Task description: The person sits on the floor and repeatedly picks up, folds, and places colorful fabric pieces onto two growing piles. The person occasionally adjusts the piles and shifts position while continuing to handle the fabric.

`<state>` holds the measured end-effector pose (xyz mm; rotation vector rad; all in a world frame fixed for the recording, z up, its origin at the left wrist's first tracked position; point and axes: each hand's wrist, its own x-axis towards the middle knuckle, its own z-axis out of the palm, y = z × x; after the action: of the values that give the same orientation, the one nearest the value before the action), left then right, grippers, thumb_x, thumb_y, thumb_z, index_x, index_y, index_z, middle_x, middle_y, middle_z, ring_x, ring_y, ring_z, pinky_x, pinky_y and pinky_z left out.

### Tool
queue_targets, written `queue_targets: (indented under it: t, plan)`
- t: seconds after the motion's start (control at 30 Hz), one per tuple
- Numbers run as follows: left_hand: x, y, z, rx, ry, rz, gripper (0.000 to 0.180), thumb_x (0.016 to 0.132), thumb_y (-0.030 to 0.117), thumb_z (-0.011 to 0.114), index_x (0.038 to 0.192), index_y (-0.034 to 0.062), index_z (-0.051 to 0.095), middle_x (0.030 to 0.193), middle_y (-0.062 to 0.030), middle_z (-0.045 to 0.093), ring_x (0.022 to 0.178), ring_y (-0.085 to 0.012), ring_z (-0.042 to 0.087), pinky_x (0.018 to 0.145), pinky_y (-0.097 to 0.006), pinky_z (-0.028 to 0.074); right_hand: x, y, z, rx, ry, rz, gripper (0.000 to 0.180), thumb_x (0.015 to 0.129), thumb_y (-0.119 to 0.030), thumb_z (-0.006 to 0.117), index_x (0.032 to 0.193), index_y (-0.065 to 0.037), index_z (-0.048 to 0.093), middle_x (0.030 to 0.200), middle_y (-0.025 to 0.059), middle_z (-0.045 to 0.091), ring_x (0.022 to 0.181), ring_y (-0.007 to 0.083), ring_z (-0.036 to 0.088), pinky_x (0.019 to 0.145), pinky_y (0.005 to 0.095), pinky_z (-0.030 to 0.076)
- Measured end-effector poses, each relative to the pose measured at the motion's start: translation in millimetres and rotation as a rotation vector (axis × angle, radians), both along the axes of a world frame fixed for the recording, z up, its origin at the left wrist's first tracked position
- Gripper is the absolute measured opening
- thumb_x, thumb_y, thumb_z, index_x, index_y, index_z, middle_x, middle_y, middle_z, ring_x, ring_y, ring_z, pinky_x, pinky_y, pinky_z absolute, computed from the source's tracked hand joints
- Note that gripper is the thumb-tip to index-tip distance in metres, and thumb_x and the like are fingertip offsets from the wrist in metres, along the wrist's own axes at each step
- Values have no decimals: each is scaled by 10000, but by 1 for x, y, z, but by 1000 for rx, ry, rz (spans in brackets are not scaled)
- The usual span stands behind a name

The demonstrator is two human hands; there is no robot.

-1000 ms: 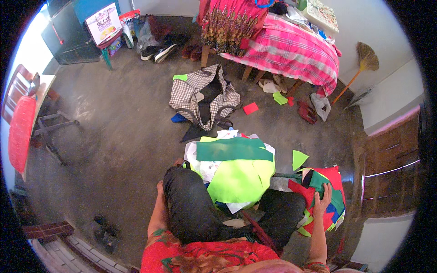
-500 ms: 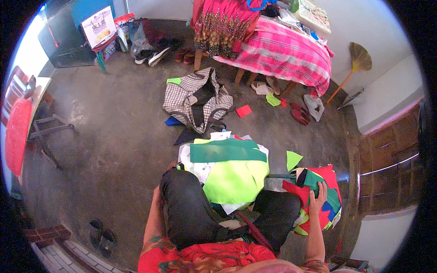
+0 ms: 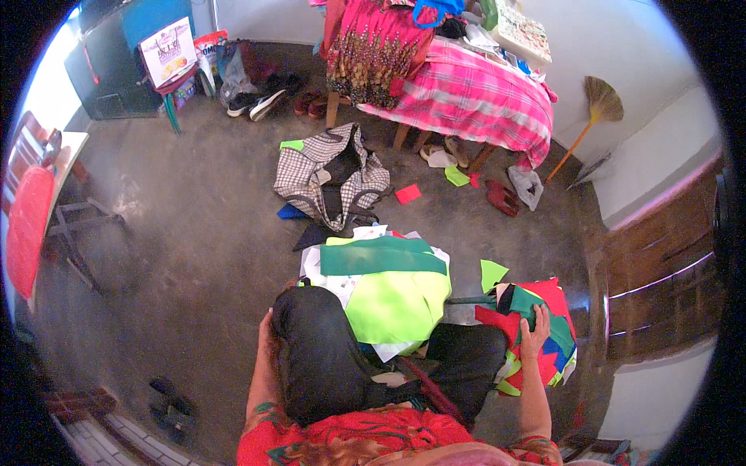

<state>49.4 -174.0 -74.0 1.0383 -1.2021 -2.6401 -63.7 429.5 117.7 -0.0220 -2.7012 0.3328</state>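
My right hand [image 3: 534, 332] lies on a heap of cloth scraps [image 3: 566, 311] in red, green, blue and lime, to the right of my knee. Its fingers are apart and slightly bent, and it grips nothing that I can see. Down the outer side of my left knee rests my left hand [image 3: 266, 332], its fingers mostly hidden by the dark trouser leg. In front of my crossed legs is a stack of cloth pieces, with a large lime piece [image 3: 396, 311] and a dark green strip [image 3: 381, 256] on top and white pieces underneath.
A checked bag [image 3: 307, 175] lies slumped open beyond the stack. Loose scraps, including a red one [image 3: 407, 193] and a lime triangle [image 3: 492, 274], are on the floor. Farther back are a table with a pink plaid cloth [image 3: 474, 97], shoes [image 3: 268, 105] and a broom [image 3: 590, 120].
The view has shifted slightly. My right hand stays on the scrap heap with its fingers a little more bent. My left hand remains by the knee.
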Motion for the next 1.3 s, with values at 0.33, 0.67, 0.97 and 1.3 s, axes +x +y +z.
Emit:
queue_targets:
  t: [0.33, 0.67, 0.97, 1.3]
  plan:
    - [-3, 1, -11, -164, -52, 11, 469, 887, 460, 502, 1131, 75, 613, 1097, -85, 639, 1003, -251, 577, 865, -353, 411, -2, -5, 0, 27, 68, 34, 473, 776, -247, 631, 1196, -47, 544, 1303, 185, 477, 1200, 359, 450, 1007, 437, 342]
    - [46, -7, -20, 50, -175, 6, 484, 915, 405, 464, 1215, 37, 556, 1207, -83, 577, 1106, -247, 523, 934, -335, 382, -5, 2, -8, -146, 143, -16, 570, 741, -192, 700, 1247, -23, 501, 1333, 174, 455, 1236, 331, 423, 1047, 401, 325]
    - [2, 13, 118, -739, -52, 106, 395, 932, 270, 481, 1202, -9, 551, 1211, -106, 564, 1097, -231, 521, 957, -322, 377, -4, 17, -22, -127, 172, -120, 585, 735, -334, 701, 1242, -91, 539, 1311, 177, 483, 1224, 327, 442, 1012, 422, 362]
    - [-24, 88, 181, -2136, 146, -443, 303, 792, 241, 655, 1052, 90, 621, 1227, -94, 524, 1212, -272, 432, 1022, -447, 289, -12, -3, -7, 86, 53, -164, 607, 702, -369, 711, 1261, -218, 529, 1251, 184, 475, 1160, 390, 442, 942, 510, 387]
